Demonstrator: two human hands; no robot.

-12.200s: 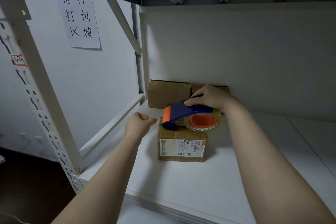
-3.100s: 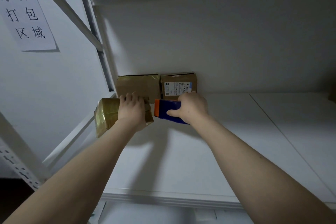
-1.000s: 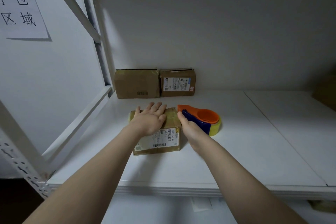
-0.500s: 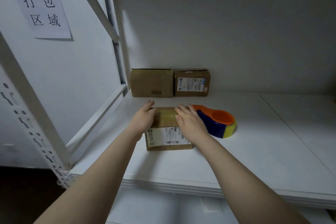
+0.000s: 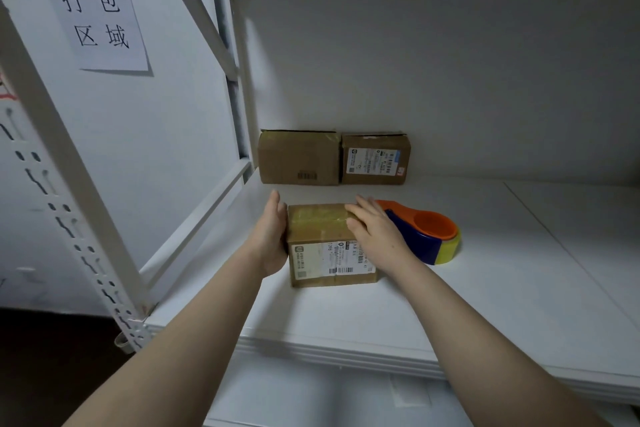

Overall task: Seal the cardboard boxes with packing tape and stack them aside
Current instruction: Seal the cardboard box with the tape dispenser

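Pressing the labelled box (image 5: pixel 329 230), left hand (image 5: pixel 273 236) and right hand (image 5: pixel 377 236) lie flat-fingered below a 寄件打包区域 sign (image 5: pixel 97 3).

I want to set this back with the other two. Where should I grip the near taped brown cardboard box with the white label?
Take the taped brown cardboard box by its left and right walls, one palm from each side: they are flat, upright and parallel. The left hand lies flat on one; the blue-and-orange tape dispenser crowds the other, so probably enter from above.
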